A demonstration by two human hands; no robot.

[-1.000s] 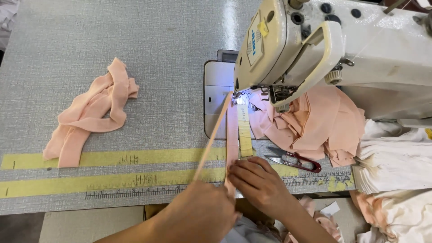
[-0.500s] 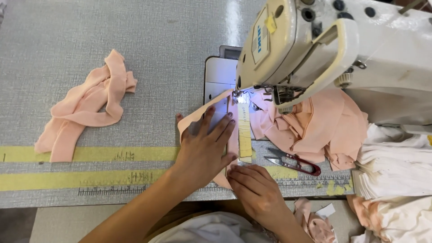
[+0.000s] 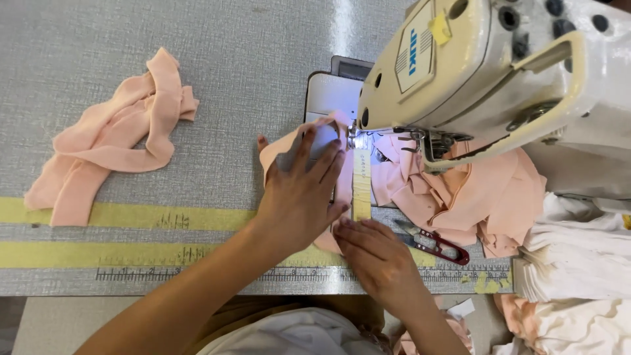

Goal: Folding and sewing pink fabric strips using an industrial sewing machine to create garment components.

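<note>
My left hand [image 3: 302, 190] lies flat with fingers spread on a peach fabric piece [image 3: 279, 152], pressing it onto the table in front of the sewing machine's needle [image 3: 350, 135]. My right hand [image 3: 378, 256] sits just below it, fingertips pinching the near end of the same fabric beside a yellow tape strip [image 3: 361, 184]. The cream sewing machine [image 3: 486, 72] stands at the upper right, its lamp lighting the needle area.
A loose pile of peach strips [image 3: 112, 144] lies at the left. More peach pieces [image 3: 473, 190] are heaped under the machine arm. Red-handled thread snips [image 3: 434, 242] rest right of my right hand. White folded fabric [image 3: 572, 263] is stacked at the right. Yellow tape bands [image 3: 131, 215] and a ruler [image 3: 164, 273] run along the table's front.
My left hand came up from the table edge and spread flat on the peach fabric, sliding it toward the needle. The right hand stayed near the fabric's near end.
</note>
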